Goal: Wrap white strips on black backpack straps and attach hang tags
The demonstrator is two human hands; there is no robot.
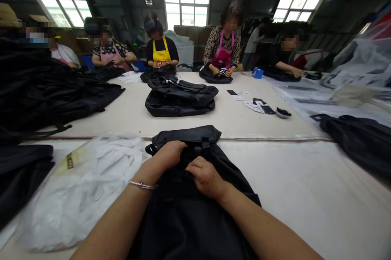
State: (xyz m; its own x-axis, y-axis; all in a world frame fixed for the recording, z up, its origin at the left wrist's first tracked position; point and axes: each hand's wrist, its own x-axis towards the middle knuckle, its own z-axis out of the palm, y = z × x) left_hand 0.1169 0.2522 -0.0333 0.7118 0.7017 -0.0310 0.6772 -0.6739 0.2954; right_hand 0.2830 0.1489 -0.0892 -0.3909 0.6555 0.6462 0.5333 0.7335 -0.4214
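Observation:
A black backpack lies flat in front of me, its top flap pointing away across the table. My left hand rests at the upper part of the bag, below the flap, with its fingertips tucked into the dark opening and partly hidden. My right hand is closed just below and to the right, pinching a bit of the bag's black fabric near the opening. A buckle strap sits above the right hand. The two hands are close but apart.
A clear plastic bag of white pieces lies to the left. Another black backpack stands ahead. Tags and a tape roll are on the far table. Black bags pile up left; co-workers work opposite.

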